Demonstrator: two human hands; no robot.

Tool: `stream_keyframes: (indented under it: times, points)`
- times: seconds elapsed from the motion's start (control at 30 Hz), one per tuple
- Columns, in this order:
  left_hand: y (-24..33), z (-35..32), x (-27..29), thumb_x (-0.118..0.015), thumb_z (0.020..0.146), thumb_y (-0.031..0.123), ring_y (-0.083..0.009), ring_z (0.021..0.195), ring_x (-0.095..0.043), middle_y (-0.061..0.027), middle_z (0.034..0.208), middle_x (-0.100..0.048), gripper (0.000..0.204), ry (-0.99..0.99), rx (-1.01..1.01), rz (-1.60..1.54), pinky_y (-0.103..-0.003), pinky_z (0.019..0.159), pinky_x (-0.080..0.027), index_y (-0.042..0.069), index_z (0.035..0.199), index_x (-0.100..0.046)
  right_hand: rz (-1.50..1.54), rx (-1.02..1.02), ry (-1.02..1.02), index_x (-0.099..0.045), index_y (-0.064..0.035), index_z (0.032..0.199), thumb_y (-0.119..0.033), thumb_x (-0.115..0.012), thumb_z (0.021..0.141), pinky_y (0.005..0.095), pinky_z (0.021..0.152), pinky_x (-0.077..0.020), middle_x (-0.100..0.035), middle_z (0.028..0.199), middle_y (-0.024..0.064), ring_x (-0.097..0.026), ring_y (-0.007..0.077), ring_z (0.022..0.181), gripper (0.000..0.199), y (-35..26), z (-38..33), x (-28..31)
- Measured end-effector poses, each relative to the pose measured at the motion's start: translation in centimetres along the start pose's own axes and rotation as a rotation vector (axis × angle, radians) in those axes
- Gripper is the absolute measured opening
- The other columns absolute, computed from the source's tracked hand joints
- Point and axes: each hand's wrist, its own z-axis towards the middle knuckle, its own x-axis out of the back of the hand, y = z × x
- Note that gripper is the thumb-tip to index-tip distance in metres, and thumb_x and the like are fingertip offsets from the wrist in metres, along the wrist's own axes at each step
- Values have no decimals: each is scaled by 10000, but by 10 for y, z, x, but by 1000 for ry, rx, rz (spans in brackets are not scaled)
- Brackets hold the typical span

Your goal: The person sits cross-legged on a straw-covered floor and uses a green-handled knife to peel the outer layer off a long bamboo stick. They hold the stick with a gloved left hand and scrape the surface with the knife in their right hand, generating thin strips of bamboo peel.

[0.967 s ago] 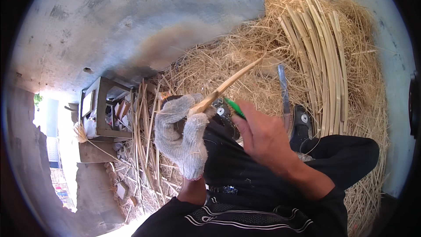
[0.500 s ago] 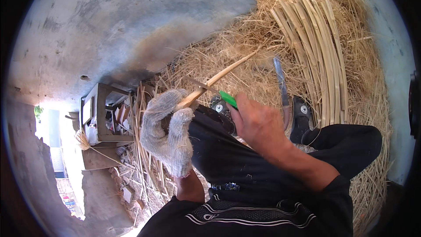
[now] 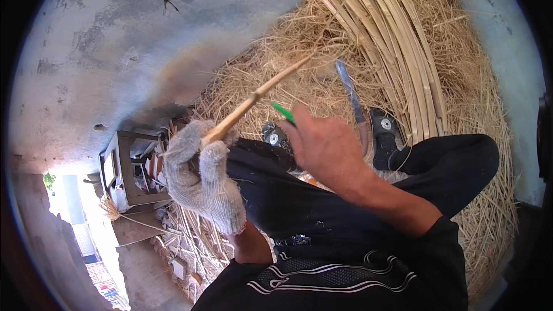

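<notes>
My left hand (image 3: 206, 179), in a pale knitted work glove, is closed round the lower end of a split bamboo strip (image 3: 247, 103). The strip slants up and right, away from me, and narrows towards its far tip. My bare right hand (image 3: 329, 148) grips a small knife (image 3: 281, 111) by its green handle, beside the middle of the strip. The blade does not show clearly, so I cannot tell whether it touches the bamboo.
A long-bladed chopping knife (image 3: 348, 86) lies on the straw (image 3: 276, 52) between my shoes. Beyond my right foot lies a bundle of long bamboo strips (image 3: 400, 52). A concrete wall (image 3: 115, 52) rises at left, above a small wooden cabinet (image 3: 128, 167) with clutter.
Half a second ago the knife's blade lay across the strip; now only its green handle shows clearly. Both hands and the strip appear further left in the picture, as does the whole scene.
</notes>
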Motion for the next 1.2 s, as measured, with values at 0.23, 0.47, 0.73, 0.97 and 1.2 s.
stream_keyframes:
  times: [0.23, 0.47, 0.73, 0.97, 1.2]
  points:
    - [4, 12, -17, -713, 899, 96, -214, 846, -649, -175, 1013, -618, 219, 115, 14, 54, -311, 664, -621, -44, 1003, -579, -84, -183, 193, -511, -18, 922, -221, -576, 981, 498, 493, -471, -583, 565, 188, -617, 394, 524, 222, 91, 25, -58]
    - [7, 0, -24, -709, 901, 109, -203, 848, -619, -149, 980, -588, 206, 145, 44, 92, -300, 659, -613, -23, 954, -559, 203, 13, 107, -517, -30, 976, -235, -547, 980, 523, 537, -508, -604, 606, 218, -657, 401, 597, 207, 32, 26, -39]
    - [-4, 3, -9, -750, 884, 174, -200, 937, -592, -126, 1017, -612, 253, 167, -7, 199, -313, 795, -536, -34, 963, -630, 146, 61, 200, -495, -35, 935, -217, -557, 984, 508, 521, -501, -593, 563, 177, -645, 388, 554, 198, 48, 41, -43]
    - [-1, 21, -14, -678, 932, 117, -198, 858, -654, -146, 997, -629, 194, 248, 66, 159, -275, 669, -612, -69, 959, -627, 29, -22, 236, -518, -23, 922, -192, -564, 979, 497, 502, -491, -579, 562, 186, -622, 393, 525, 185, 33, 65, -57]
    - [-8, 33, -3, -678, 925, 82, -210, 931, -645, -165, 1039, -652, 162, 173, 27, 301, -299, 730, -624, -61, 990, -640, -108, -298, 104, -532, -18, 901, -249, -510, 1012, 498, 549, -538, -640, 666, 210, -689, 367, 637, 257, 94, 69, -75]
